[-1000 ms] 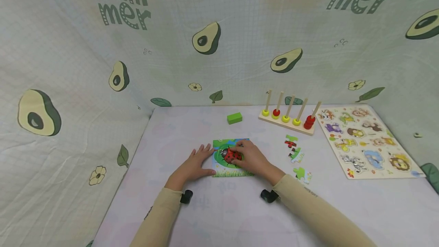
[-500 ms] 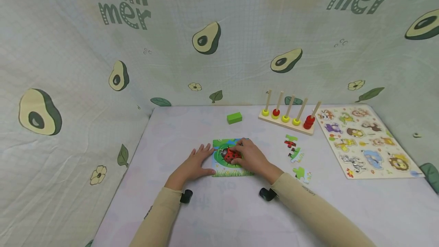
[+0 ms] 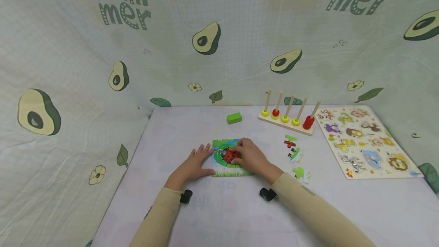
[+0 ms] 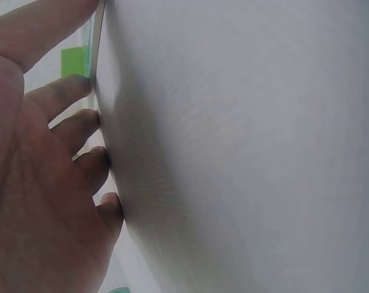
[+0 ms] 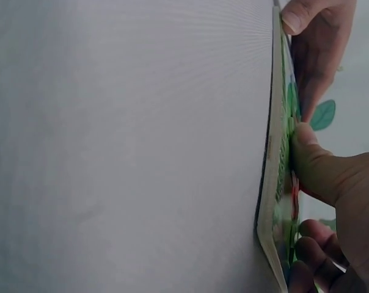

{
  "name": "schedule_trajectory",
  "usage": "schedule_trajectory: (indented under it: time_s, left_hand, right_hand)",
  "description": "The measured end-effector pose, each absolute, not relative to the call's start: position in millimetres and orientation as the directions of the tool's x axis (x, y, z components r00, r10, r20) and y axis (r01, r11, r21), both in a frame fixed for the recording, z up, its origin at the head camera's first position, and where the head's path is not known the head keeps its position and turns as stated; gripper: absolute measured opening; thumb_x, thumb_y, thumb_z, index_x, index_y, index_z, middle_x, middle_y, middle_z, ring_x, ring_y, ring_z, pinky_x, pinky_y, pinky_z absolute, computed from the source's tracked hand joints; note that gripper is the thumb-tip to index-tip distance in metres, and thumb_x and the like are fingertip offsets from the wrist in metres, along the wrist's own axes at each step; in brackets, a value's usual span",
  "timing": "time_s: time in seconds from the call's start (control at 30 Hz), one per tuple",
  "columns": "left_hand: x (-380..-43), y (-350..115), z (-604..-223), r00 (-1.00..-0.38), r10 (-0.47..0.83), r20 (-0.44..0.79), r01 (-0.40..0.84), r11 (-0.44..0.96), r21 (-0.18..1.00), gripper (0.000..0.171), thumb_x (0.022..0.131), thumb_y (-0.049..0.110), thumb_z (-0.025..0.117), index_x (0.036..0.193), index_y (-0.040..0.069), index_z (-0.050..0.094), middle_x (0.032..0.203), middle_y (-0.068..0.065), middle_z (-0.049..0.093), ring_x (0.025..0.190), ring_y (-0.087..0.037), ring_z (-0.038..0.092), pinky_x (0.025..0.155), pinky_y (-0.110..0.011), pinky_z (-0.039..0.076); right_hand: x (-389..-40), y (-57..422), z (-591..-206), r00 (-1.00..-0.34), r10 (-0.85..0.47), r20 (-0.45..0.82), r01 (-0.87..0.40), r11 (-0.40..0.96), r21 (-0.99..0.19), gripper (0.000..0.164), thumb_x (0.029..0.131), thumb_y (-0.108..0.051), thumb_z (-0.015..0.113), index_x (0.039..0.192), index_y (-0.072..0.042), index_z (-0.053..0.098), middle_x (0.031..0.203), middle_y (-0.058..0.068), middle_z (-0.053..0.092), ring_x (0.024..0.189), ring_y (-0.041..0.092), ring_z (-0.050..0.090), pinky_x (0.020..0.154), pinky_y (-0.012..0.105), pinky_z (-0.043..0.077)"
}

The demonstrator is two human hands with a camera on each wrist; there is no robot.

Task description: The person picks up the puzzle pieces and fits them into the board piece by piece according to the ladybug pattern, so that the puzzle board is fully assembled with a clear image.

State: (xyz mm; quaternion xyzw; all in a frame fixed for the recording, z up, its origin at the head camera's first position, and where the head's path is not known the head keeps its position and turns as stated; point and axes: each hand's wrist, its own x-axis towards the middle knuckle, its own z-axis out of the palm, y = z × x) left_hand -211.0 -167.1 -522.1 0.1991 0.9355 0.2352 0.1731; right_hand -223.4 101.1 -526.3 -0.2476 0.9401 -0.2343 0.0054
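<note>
A ladybug jigsaw puzzle (image 3: pixel 224 165) lies flat on the table, with grass along its near edge. My left hand (image 3: pixel 194 164) rests at its left edge, fingers spread and the thumb touching the near left corner. In the left wrist view the fingertips (image 4: pixel 80 125) meet the tabletop beside the board. My right hand (image 3: pixel 255 159) is over the puzzle's right side. Its thumb and curled fingers pinch a red and green puzzle piece (image 5: pixel 295 195) on the ladybug, and the hand hides the board's right part.
Several loose puzzle pieces (image 3: pixel 295 154) lie right of the board. Behind it sits a green block (image 3: pixel 234 118). A wooden bead stacker (image 3: pixel 282 122) with upright pegs stands at the back right, beside a wooden animal puzzle board (image 3: pixel 370 144). A printed cloth (image 3: pixel 247 79) hangs behind the table.
Both hands stay almost still on the ladybug puzzle. The right hand and wrist have shifted very slightly left; everything else keeps its place.
</note>
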Motion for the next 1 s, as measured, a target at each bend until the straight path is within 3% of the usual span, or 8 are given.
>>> schedule_trajectory:
  time_s: [0.33, 0.63, 1.0]
  left_hand:
    - [-212, -167, -524, -0.861, 0.454, -0.229, 0.295, 0.813, 0.502, 0.089, 0.088, 0.049, 0.076, 0.161, 0.022, 0.033, 0.169, -0.001, 0.019, 0.157, -0.025, 0.005, 0.127, -0.045, 0.001]
    - [-212, -167, -525, -0.863, 0.453, -0.224, 0.296, 0.812, 0.503, 0.09, 0.088, 0.049, 0.077, 0.161, 0.021, 0.033, 0.169, -0.002, 0.019, 0.157, -0.025, 0.005, 0.127, -0.046, 0.001]
    - [-212, -167, -524, -0.866, 0.448, -0.223, 0.293, 0.815, 0.5, 0.09, 0.088, 0.048, 0.077, 0.161, 0.021, 0.033, 0.169, -0.002, 0.019, 0.157, -0.025, 0.005, 0.127, -0.045, 0.001]
  right_hand:
    - [-222, 104, -524, -0.877, -0.474, 0.074, -0.449, 0.757, -0.475, 0.05, 0.088, -0.041, 0.08, 0.132, -0.018, 0.07, 0.117, 0.006, 0.053, 0.107, 0.023, 0.048, 0.091, 0.04, 0.049]
    - [-218, 111, -518, -0.881, -0.469, 0.065, -0.429, 0.732, -0.529, 0.044, 0.093, -0.036, 0.075, 0.133, -0.018, 0.069, 0.127, 0.011, 0.055, 0.12, 0.029, 0.052, 0.102, 0.046, 0.048]
    - [-217, 132, -517, -0.877, -0.467, 0.116, -0.444, 0.691, -0.57, 0.04, 0.093, -0.022, 0.076, 0.132, -0.013, 0.068, 0.111, 0.009, 0.057, 0.091, 0.018, 0.05, 0.08, 0.04, 0.048]
